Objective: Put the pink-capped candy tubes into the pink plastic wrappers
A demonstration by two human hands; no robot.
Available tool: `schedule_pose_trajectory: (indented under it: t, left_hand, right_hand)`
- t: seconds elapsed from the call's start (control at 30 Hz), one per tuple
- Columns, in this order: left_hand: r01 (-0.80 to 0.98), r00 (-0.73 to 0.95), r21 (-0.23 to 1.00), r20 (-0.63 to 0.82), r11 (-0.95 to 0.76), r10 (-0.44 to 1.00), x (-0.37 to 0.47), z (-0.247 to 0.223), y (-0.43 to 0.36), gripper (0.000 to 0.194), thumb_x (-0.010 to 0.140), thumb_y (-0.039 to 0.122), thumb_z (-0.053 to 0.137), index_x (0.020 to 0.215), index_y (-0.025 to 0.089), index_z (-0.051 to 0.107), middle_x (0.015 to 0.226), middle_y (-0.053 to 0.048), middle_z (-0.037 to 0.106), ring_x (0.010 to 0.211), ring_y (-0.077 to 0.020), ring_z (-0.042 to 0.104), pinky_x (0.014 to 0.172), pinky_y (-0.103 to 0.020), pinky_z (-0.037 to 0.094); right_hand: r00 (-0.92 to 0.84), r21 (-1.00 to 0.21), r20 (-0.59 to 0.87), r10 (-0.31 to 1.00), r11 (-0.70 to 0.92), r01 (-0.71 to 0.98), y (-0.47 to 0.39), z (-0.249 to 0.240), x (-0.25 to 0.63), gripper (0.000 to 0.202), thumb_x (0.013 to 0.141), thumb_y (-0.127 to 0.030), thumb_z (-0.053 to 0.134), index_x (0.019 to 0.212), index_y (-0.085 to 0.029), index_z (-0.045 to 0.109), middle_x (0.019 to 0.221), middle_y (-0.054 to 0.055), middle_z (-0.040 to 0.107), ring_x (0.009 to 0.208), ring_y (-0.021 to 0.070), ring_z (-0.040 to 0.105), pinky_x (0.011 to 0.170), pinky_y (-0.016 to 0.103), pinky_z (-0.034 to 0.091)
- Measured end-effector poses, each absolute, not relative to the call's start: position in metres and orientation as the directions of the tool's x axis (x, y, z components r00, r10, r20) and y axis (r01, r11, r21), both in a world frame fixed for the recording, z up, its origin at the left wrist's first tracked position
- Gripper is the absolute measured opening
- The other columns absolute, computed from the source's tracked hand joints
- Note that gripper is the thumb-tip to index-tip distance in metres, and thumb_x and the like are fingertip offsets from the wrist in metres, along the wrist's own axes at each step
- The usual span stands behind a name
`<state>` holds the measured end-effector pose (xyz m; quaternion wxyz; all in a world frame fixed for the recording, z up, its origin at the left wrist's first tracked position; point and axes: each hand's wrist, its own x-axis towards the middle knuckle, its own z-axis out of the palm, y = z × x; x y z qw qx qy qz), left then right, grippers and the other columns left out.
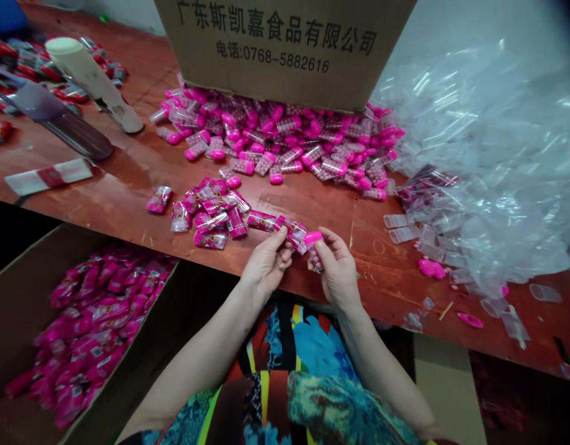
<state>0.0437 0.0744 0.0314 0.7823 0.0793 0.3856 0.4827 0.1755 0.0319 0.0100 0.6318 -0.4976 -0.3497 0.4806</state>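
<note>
Left fingers: the left hand (267,259) pinches a wrapper (295,235) in a narrow hold, thumb on top; filled or hollow, we cannot tell.
Right fingers: the right hand (339,266) closes round a bottle (316,262), pink cap (313,238) uppermost, beads showing below.
Meeting point: wrapper end and cap lie side by side above the table (371,235), near its front edge; touching or just apart, we cannot tell.
Good handling: we judge it best to set both on one line, hold the wrapper lightly so its end keeps its shape, and bring the bottle in straight. Film looks thin; force would likely crease it.
Packs: a loose pile of packs (211,240) left of our left hand, one nearly at the fingers.
Heap: capped bottles (265,164) beyond both hands, against the carton (276,68).
Below, left: an open box (16,309) holding many more packs.
Right side: clear bags (480,154), loose tubes (404,233), spare caps (431,268).
</note>
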Motion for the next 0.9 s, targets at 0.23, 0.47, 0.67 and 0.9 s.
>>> schedule_pose_trajectory:
  t: [0.23, 0.47, 0.67, 0.9]
  left_hand:
    - [-0.672, 0.245, 0.544, -0.477, 0.503, 0.844, 0.049, 0.028, 0.068, 0.035, 0.083, 0.031, 0.087, 0.071, 0.015, 0.058, 0.059, 0.003, 0.059, 0.041, -0.0026, 0.041, 0.038, -0.016, 0.025]
    - [-0.525, 0.362, 0.665, -0.391, 0.532, 0.846, 0.052, 0.022, 0.061, 0.043, 0.084, 0.048, 0.085, 0.07, 0.012, 0.065, 0.05, 0.001, 0.054, 0.042, -0.0049, 0.044, 0.041, -0.017, 0.025]
    - [-0.511, 0.379, 0.691, -0.353, 0.511, 0.856, 0.051, 0.019, 0.062, 0.045, 0.081, 0.048, 0.087, 0.065, 0.013, 0.063, 0.051, 0.001, 0.054, 0.043, -0.0051, 0.042, 0.042, -0.019, 0.025]
    - [-0.483, 0.443, 0.733, -0.269, 0.48, 0.856, 0.046, 0.021, 0.066, 0.052, 0.086, 0.057, 0.08, 0.061, 0.015, 0.06, 0.047, 0.001, 0.051, 0.042, -0.0059, 0.041, 0.043, -0.022, 0.026]
  right_hand:
    - [0.363, -0.993, 0.037, 0.931, 0.076, -0.092, 0.026, 0.007, 0.169, 0.042, 0.089, -0.046, 0.075, 0.123, -0.028, 0.058, 0.101, 0.004, 0.066, 0.076, 0.0165, 0.064, 0.06, 0.029, 0.055]
    - [0.337, -0.992, 0.117, 0.934, 0.124, 0.0, 0.025, -0.002, 0.165, 0.042, 0.089, -0.044, 0.076, 0.123, -0.028, 0.057, 0.102, 0.003, 0.066, 0.077, 0.015, 0.064, 0.068, 0.03, 0.057]
    - [0.254, -0.935, 0.29, 0.922, 0.217, 0.281, 0.022, -0.01, 0.178, 0.051, 0.088, -0.041, 0.079, 0.133, -0.03, 0.057, 0.113, 0.005, 0.065, 0.096, 0.0209, 0.066, 0.087, 0.039, 0.057]
    - [0.003, -0.972, -0.085, 0.996, -0.082, -0.219, 0.009, 0.0, 0.179, 0.055, 0.101, -0.054, 0.059, 0.148, -0.028, 0.048, 0.074, -0.004, 0.054, 0.051, 0.0129, 0.042, 0.048, 0.028, 0.039]
